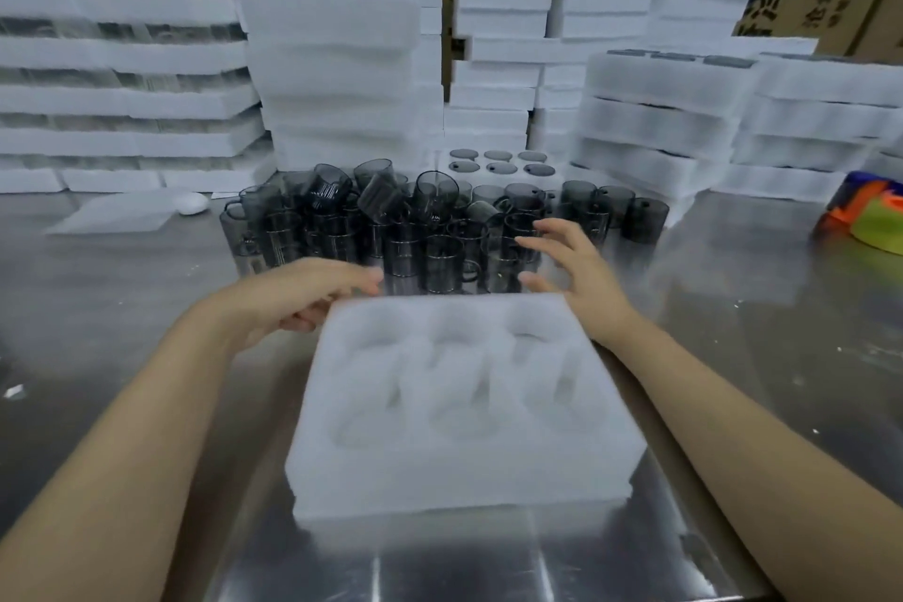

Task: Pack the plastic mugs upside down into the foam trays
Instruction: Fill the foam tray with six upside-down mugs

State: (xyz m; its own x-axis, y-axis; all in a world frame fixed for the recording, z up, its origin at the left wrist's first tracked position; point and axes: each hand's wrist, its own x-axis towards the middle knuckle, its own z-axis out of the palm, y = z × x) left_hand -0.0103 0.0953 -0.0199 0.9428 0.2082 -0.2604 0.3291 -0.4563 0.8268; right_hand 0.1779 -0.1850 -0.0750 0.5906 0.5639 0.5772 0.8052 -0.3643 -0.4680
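Note:
A white foam tray (459, 469) with several hollow pockets lies on the steel table right in front of me, resting on another tray. Behind it stands a crowd of dark smoky plastic mugs (440, 230), some upright, some tipped on top. My left hand (303, 293) hovers at the tray's far left corner, fingers loosely extended and holding nothing. My right hand (562, 264) is spread open above the tray's far right corner, just in front of the mugs, also holding nothing.
Tall stacks of foam trays (342, 78) fill the back, left and right. A filled tray (498, 164) showing mug bottoms sits behind the mugs. A flat foam sheet (122, 215) lies at left; a colourful bag (870, 215) at right. Cardboard boxes stand behind.

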